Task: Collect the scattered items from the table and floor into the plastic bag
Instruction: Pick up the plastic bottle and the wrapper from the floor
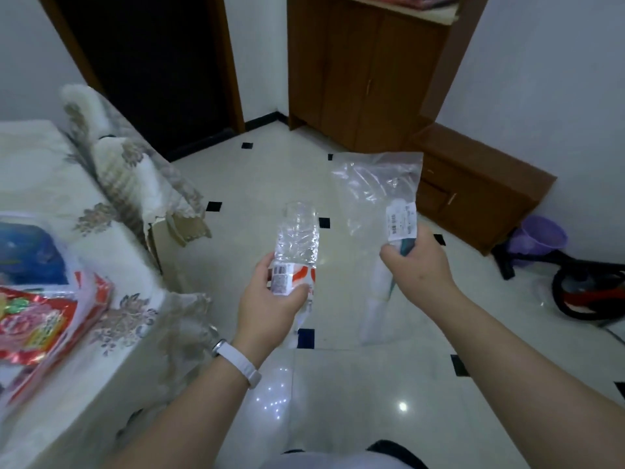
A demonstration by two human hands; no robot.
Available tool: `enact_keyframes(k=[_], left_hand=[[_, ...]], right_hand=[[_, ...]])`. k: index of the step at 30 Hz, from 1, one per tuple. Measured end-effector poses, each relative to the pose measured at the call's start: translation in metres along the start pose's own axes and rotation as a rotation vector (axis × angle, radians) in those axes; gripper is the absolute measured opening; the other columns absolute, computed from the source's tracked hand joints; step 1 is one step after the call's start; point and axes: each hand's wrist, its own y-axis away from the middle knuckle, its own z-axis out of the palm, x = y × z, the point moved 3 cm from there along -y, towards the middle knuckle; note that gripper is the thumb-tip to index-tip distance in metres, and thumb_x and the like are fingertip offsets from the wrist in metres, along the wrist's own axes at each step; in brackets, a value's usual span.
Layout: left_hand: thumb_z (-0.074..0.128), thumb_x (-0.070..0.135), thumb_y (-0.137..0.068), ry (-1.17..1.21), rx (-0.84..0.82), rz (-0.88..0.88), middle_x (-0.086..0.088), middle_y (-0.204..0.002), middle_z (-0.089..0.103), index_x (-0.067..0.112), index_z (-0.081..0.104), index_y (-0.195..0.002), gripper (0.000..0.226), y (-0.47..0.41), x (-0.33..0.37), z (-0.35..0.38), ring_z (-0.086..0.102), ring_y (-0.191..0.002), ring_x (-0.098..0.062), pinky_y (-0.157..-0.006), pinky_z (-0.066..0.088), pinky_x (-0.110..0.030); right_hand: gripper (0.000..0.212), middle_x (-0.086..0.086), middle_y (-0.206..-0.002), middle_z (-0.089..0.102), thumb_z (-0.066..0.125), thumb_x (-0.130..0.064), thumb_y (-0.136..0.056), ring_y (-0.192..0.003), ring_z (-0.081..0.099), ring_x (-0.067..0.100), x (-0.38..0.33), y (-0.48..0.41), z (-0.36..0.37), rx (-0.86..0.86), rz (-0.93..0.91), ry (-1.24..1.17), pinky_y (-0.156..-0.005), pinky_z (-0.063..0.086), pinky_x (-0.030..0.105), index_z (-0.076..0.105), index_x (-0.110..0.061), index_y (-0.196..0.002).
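White wristband [238, 360] nearest. Left hand [267, 296] curls round the crumpled clear bottle [297, 235], just beside the plastic bag [372, 187]. Right hand [417, 262] clenches the bag bunched mid-length. Risk: mouth pinched closed, bottle snags and drops.

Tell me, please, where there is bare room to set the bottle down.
The tiled floor between the cloth-covered table and the tall cabinet is open. On the table, bare cloth lies beyond the blue packet. Its near end is crowded with red packets, and the floor by the purple bucket holds a red appliance.
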Motion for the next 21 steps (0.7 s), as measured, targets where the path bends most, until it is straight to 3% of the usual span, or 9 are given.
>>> enact_keyframes(k=[4,8,11,17,21], left_hand=[[0.080,0.016,-0.078,0.009,0.101,-0.015,0.015,-0.105,0.069,0.032,0.049,-0.136,0.067,-0.043,-0.001,-0.013,0.069,-0.086,0.000,-0.071,0.055,-0.020],[0.081,0.026,-0.072,-0.017,0.260,-0.059,0.018,-0.107,0.070,0.036,0.051,-0.134,0.069,-0.085,-0.010,-0.028,0.069,-0.093,-0.003,-0.080,0.058,-0.032],[0.079,0.023,-0.073,-0.032,0.379,-0.110,0.017,-0.109,0.070,0.036,0.054,-0.131,0.065,-0.113,-0.008,-0.037,0.070,-0.093,-0.005,-0.081,0.059,-0.035],[0.077,0.009,-0.079,-0.055,0.688,-0.165,0.017,-0.104,0.070,0.038,0.053,-0.128,0.062,-0.143,0.018,-0.059,0.069,-0.085,0.003,-0.068,0.056,-0.018],[0.078,0.010,-0.080,-0.070,0.868,-0.232,0.028,-0.104,0.058,0.037,0.046,-0.128,0.063,-0.130,0.022,-0.081,0.060,-0.080,0.021,-0.062,0.046,-0.003]], right_hand=[[0.031,-0.016,-0.098,0.058,0.059,-0.021,-0.088,-0.082,0.056,0.000,-0.011,-0.061,0.043,-0.130,-0.071,0.008,-0.064,0.046,0.022,0.049,-0.033,-0.115],[0.030,-0.013,-0.097,0.056,0.059,-0.021,-0.088,-0.078,0.056,0.001,-0.021,-0.124,0.095,-0.294,-0.109,-0.009,-0.069,0.051,0.028,0.047,-0.033,-0.113],[0.026,-0.012,-0.091,0.060,0.058,-0.021,-0.087,-0.082,0.061,0.012,-0.036,-0.169,0.132,-0.438,-0.145,-0.019,-0.073,0.053,0.035,0.047,-0.033,-0.108],[0.025,-0.008,-0.088,0.062,0.058,-0.020,-0.085,-0.080,0.061,0.015,-0.088,-0.245,0.198,-0.676,-0.299,-0.032,-0.066,0.049,0.029,0.050,-0.032,-0.106],[0.025,-0.011,-0.091,0.061,0.057,-0.020,-0.087,-0.078,0.060,0.010,-0.124,-0.254,0.244,-0.830,-0.396,-0.039,-0.063,0.047,0.026,0.050,-0.031,-0.108]])
